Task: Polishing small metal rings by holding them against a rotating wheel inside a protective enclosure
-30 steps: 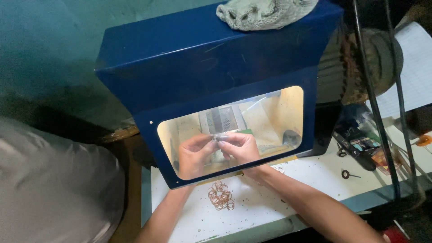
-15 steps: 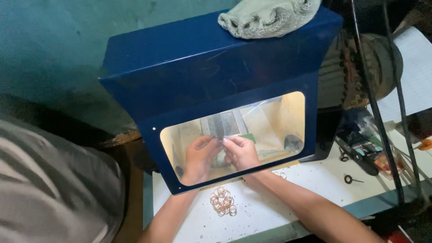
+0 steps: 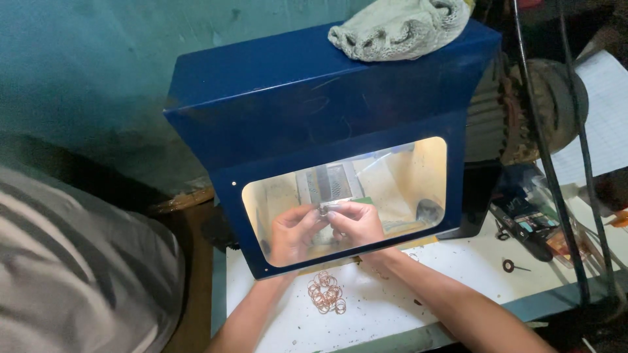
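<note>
Inside the lit window of the blue box (image 3: 307, 111), the left hand (image 3: 291, 232) and right hand (image 3: 356, 222) pinch a small metal piece (image 3: 325, 208) together, above copper rings (image 3: 326, 292) on the tabletop (image 3: 458, 274).

a hooded box (image 3: 314, 124) stood on the table (image 3: 392, 314), a cloth (image 3: 399, 27) on its top. both hands, left hand (image 3: 292, 232) beside right hand (image 3: 353, 222), were inside its opening, perhaps pinching a small piece. rings (image 3: 326, 292) lay before the box; a motor (image 3: 523, 111) stood to its right.
</note>
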